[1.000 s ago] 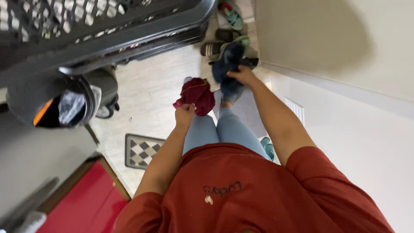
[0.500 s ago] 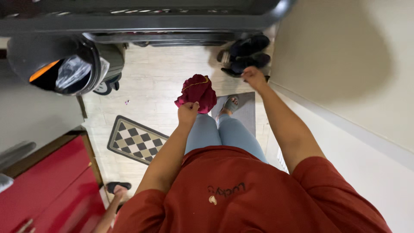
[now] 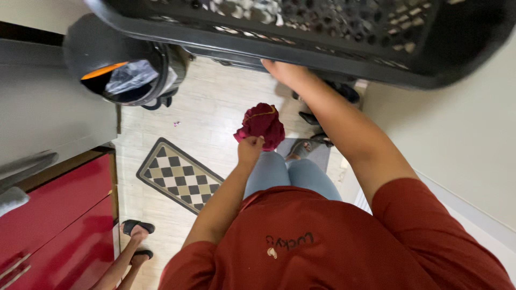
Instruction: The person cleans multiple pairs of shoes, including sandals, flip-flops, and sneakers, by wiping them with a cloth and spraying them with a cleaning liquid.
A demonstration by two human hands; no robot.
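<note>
Head view, looking straight down the person's front: the right hand [image 3: 285, 71], which a moment ago hung lower by the dark shoes with nothing in it, is now raised to the underside of the black perforated laundry basket [image 3: 301, 48] at the top of the frame. Its fingers press against the basket's rim, but the rim hides them, so I cannot tell whether they curl round it or only touch it. The blue garment that hand carried a second ago is gone from sight. The left hand [image 3: 250, 151] has barely moved: it is clenched on the bunched maroon cloth [image 3: 262, 125], held out in front of the knees, above the floor and clear of the basket. So one piece seems to be dealt with, and the maroon one is still in hand.

Around them: a black round bin [image 3: 129, 70] with a clear bag and an orange patch inside stands at upper left, just beside the basket. A checked mat [image 3: 177, 174] lies on the pale floor, red cabinet fronts [image 3: 59, 220] fill the lower left, and dark sandals [image 3: 322, 110] sit under the right arm. Another person's sandalled feet [image 3: 137, 236] stand beside the cabinet, near the mat, narrowing the floor space.
</note>
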